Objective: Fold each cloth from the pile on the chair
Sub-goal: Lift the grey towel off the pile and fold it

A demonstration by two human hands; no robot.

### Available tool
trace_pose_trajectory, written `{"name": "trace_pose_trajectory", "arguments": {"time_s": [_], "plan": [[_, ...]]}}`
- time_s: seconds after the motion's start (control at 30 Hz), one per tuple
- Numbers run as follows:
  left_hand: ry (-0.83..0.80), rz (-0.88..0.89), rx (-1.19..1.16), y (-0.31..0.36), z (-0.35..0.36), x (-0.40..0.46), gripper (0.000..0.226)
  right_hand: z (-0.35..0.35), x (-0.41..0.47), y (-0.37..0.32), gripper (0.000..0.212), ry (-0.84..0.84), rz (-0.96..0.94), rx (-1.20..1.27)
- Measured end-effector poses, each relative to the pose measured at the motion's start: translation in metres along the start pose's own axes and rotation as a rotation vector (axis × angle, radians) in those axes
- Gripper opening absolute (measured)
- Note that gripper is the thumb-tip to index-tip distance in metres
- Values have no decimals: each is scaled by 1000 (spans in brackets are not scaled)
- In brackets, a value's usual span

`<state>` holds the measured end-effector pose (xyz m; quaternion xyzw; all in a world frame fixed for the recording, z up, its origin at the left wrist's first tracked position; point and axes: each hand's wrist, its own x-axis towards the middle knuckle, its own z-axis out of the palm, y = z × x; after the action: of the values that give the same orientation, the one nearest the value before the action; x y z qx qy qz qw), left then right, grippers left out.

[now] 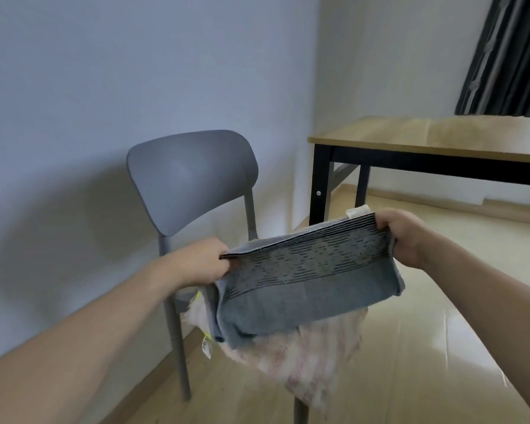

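From my feed, the chair [193,179] seat is almost wholly hidden under the cloths; I see only its grey backrest, two left legs and part of a front leg at the bottom edge. I count two cloths for certain: the grey towel [312,286] held up, and a pink-and-white cloth [315,359] spread over the seat beneath it, drooping past the front edge. Whether more lie under that one I cannot tell. Two small labels and a bit of yellow-green show at the pile's left side, too blurred to read.

My left hand [205,264] pinches the towel's left corner, fingers curled on the doubled edge. My right hand [401,234] grips the right corner, with a white tag [358,212] sticking up just beside it. The towel is stretched between both grips, already folded over, its lower part resting on the pink cloth.

One bench [441,136] stands to the right, near the chair, cut off by the frame. Open floor [441,347] lies right of the chair; a wall stands close behind.
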<state>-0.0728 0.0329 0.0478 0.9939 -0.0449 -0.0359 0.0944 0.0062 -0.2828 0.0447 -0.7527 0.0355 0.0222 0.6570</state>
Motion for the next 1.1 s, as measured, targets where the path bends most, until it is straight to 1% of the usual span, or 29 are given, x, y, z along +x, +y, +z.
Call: {"name": "trace_pose_trajectory", "arguments": {"time_s": [0.1,0.17,0.2,0.27,0.3,0.37,0.4,0.47,0.53,0.57,0.6,0.7,0.77,0.83,0.87,0.93,0.97,1.0,1.03,1.07,1.1], "plan": [[169,16,70,4,-20,-27,26,-2,-25,-12,15,-24,-35,61],[235,72,6,9,-33,-46,20,-6,-40,-20,16,-45,-54,64],[244,100,-53,11,-38,-55,21,-10,-47,-23,19,-64,-59,56],[196,128,-158,15,-48,-71,29,-20,-59,-30,34,-107,-61,38],[158,131,-182,16,-51,-76,35,-25,-64,-33,37,-126,-56,34],[89,142,-239,19,-53,-84,39,-29,-70,-36,24,-125,-27,42],[70,149,-278,20,-51,-85,37,-29,-69,-36,21,-109,-9,50],[59,132,-319,20,-47,-83,28,-28,-64,-34,21,-47,25,10],[17,83,-343,16,-41,-76,24,-24,-56,-29,31,-27,56,-86],[-14,61,-367,13,-38,-71,25,-22,-52,-27,38,-32,84,-128],[-52,39,-408,9,-34,-66,26,-20,-48,-24,40,-53,113,-161],[-162,-47,-522,-3,-24,-49,21,-8,-37,-17,39,-149,214,-229],[-179,-96,-590,-14,-16,-35,22,-1,-19,-8,38,-151,259,-237],[-120,-126,-685,-21,-6,-15,21,8,4,3,37,-76,254,-160],[-54,-144,-738,-25,0,-2,18,13,17,8,36,-20,231,-87],[133,-213,-780,-33,21,31,12,26,41,23,34,96,187,65],[226,-267,-766,-38,34,46,18,31,48,33,34,137,165,74],[291,-329,-731,-39,47,54,33,36,49,42,38,150,152,36],[317,-402,-691,-40,62,61,49,41,49,54,46,144,163,-21],[319,-460,-671,-39,79,63,62,44,45,68,50,150,182,-68],[312,-494,-674,-38,95,63,71,44,39,81,45,156,198,-89]]}}
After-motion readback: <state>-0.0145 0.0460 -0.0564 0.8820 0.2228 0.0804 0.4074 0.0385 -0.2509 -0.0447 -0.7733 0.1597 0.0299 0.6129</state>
